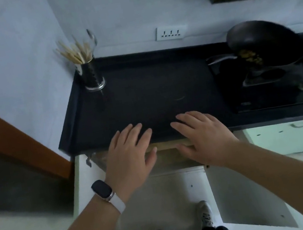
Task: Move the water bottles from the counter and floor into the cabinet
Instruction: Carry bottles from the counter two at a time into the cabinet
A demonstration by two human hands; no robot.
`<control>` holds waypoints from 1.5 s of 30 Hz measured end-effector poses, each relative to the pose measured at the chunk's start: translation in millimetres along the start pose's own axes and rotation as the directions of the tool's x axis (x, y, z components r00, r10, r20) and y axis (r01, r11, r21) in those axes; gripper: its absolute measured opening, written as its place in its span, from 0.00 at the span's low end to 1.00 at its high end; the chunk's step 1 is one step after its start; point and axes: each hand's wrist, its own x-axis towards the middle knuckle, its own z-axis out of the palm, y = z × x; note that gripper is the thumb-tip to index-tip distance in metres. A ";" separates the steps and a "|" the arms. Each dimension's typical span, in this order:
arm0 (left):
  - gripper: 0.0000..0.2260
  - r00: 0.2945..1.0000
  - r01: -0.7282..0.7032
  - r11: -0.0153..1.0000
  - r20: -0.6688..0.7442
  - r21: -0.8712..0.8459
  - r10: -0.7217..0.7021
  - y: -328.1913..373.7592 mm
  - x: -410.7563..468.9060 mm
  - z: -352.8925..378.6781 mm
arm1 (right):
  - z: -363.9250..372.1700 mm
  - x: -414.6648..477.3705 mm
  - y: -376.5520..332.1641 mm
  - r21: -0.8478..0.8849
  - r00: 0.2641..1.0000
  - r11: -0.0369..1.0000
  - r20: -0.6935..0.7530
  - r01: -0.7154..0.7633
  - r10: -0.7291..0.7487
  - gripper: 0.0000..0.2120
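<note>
No bottles are showing anywhere. Both hands, left and right, are hovering flat and empty over the bare counter; the cabinet at 6 o'clock is standing open, probably nearly done.

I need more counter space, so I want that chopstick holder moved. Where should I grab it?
Wrap one hand round the metal holder's middle from its open right side. The wall corner blocks the left, and chopsticks fan out of the top.

We saw a dim, bluish, soft picture: the dark table swallowed detail, motion blur smeared the chopsticks, and wide-angle distortion bent the edges.
</note>
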 end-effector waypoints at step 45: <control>0.21 0.401 -0.915 0.374 -0.217 -0.155 0.890 744.7 126.2 67.6 | -116.6 -630.8 377.4 -0.027 0.511 0.536 -0.349 -0.843 0.786 0.25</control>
